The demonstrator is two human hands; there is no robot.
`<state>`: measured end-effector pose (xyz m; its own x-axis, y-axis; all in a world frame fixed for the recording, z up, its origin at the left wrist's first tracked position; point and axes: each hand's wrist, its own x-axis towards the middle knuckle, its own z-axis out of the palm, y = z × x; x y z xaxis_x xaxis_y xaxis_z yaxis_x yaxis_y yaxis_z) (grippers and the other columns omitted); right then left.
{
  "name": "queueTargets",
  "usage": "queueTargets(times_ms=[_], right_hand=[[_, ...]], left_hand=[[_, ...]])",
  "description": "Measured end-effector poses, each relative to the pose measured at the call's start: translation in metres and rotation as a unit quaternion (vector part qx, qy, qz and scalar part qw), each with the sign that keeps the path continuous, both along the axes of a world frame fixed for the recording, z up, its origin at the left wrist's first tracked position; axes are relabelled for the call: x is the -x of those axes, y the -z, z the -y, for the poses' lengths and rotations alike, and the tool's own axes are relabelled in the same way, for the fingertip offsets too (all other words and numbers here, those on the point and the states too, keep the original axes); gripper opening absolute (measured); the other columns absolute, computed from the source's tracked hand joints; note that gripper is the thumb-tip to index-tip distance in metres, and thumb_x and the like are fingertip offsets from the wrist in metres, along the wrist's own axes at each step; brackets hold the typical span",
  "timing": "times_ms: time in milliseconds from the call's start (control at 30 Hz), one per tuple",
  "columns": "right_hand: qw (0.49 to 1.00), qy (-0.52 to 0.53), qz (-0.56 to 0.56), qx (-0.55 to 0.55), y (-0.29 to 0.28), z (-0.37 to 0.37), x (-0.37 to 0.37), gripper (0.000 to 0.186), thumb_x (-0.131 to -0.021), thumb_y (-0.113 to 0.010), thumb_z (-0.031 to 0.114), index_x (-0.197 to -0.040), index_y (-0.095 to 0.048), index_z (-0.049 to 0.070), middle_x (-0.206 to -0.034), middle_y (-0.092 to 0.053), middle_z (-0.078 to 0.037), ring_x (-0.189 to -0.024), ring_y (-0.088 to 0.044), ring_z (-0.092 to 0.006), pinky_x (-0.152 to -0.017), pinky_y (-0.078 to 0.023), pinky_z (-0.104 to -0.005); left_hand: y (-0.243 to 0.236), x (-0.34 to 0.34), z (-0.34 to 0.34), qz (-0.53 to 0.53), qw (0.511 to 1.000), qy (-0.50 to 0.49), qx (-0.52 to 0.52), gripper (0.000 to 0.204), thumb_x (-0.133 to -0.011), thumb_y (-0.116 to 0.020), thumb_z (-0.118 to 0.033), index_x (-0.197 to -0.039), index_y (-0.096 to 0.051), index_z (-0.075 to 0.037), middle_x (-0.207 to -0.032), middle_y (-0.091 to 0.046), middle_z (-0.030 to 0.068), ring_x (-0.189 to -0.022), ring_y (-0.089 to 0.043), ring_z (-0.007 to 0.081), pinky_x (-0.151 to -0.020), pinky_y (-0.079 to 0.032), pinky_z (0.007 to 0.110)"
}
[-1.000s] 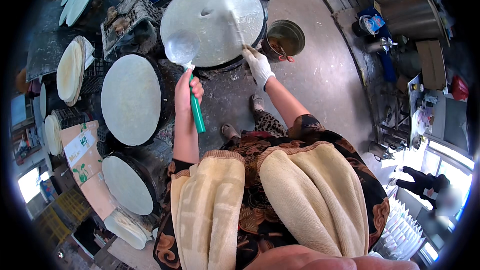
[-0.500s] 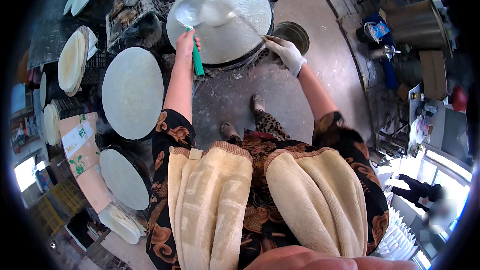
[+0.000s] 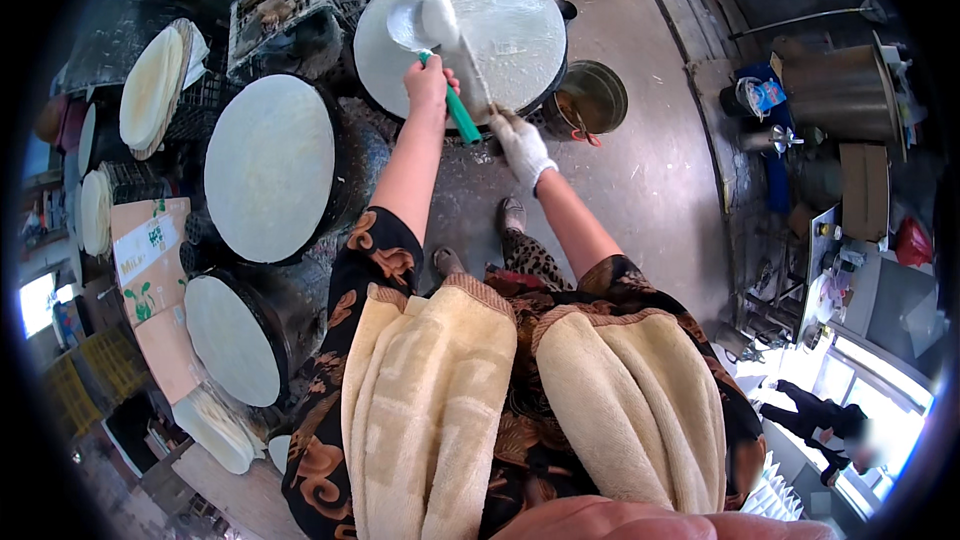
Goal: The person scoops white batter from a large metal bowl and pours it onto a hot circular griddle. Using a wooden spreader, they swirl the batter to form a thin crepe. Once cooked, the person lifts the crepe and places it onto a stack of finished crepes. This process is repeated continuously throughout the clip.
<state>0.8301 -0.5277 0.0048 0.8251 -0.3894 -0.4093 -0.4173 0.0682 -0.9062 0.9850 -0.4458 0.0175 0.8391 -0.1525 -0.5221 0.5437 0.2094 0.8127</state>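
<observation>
My bare left hand (image 3: pixel 430 82) is closed round the green handle of a round scoop (image 3: pixel 408 26), held over the left part of a round griddle (image 3: pixel 525 25). A thin pale, wet layer covers the griddle's top. My right hand (image 3: pixel 522 148), in a white glove, grips a long-handled tool (image 3: pixel 478 70) at the griddle's near edge. That tool ends in a rounded white head coated in batter, close beside the scoop; its exact kind is unclear. Whether the two touch I cannot tell.
Right of the griddle stands a dark bucket (image 3: pixel 610 98) with liquid and an orange-red handle in it. More round griddles (image 3: pixel 270 170) with pale sheets curve along my left, near stacked flatbreads (image 3: pixel 155 90) and a cardboard sheet (image 3: pixel 160 290). Another person (image 3: pixel 815 420) is at far right.
The right hand has swung left and nearer, bringing its tool's head upright beside the scoop. My left hand has shifted right in view with the scoop. The view has turned slightly.
</observation>
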Motion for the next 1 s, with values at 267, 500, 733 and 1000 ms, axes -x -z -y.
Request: queueTargets(times_ms=[267,500,733,1000], right_hand=[[0.994,0.107,-0.009,-0.005,-0.058,0.062,-0.007,0.044,-0.092,-0.054,0.035,-0.129,-0.054,0.011,-0.068,-0.056,0.000,-0.048,-0.046,-0.0060,-0.042,-0.036,-0.0206],[0.962,-0.190,-0.042,0.191,-0.033,-0.016,0.031,0.046,-0.091,-0.053,0.026,-0.133,-0.049,0.008,-0.110,-0.064,-0.018,-0.100,-0.062,-0.0238,-0.087,-0.045,-0.0315],[0.999,0.039,0.012,-0.003,-0.030,-0.006,0.046,0.037,-0.092,-0.055,0.028,-0.124,-0.057,0.009,-0.061,-0.052,0.004,-0.042,-0.041,-0.0019,-0.036,-0.030,-0.0183],[0.967,-0.164,-0.055,-0.186,-0.068,-0.100,0.024,0.025,-0.093,-0.055,0.030,-0.109,-0.059,0.012,-0.059,-0.045,0.003,-0.038,-0.034,-0.0039,-0.033,-0.025,-0.0198]], left_hand=[[-0.035,0.001,-0.053,-0.016,0.972,0.049,0.228,0.043,-0.095,-0.047,-0.039,-0.060,-0.037,-0.015,-0.048,-0.035,-0.0058,-0.039,-0.036,0.0076,-0.035,-0.028,0.023],[-0.094,0.008,-0.097,0.017,0.969,0.099,0.224,0.016,-0.095,-0.048,-0.024,-0.086,-0.044,-0.011,-0.056,-0.040,-0.0035,-0.040,-0.039,0.0060,-0.032,-0.030,0.022],[-0.194,0.076,-0.182,0.144,0.940,0.003,0.308,0.013,-0.095,-0.050,-0.027,-0.094,-0.045,-0.015,-0.058,-0.042,-0.0061,-0.039,-0.039,0.0037,-0.032,-0.029,0.019],[-0.114,0.167,-0.273,0.043,0.947,-0.214,0.237,0.012,-0.096,-0.044,-0.021,-0.091,-0.043,-0.010,-0.059,-0.042,-0.0045,-0.042,-0.039,0.0066,-0.037,-0.032,0.023]])
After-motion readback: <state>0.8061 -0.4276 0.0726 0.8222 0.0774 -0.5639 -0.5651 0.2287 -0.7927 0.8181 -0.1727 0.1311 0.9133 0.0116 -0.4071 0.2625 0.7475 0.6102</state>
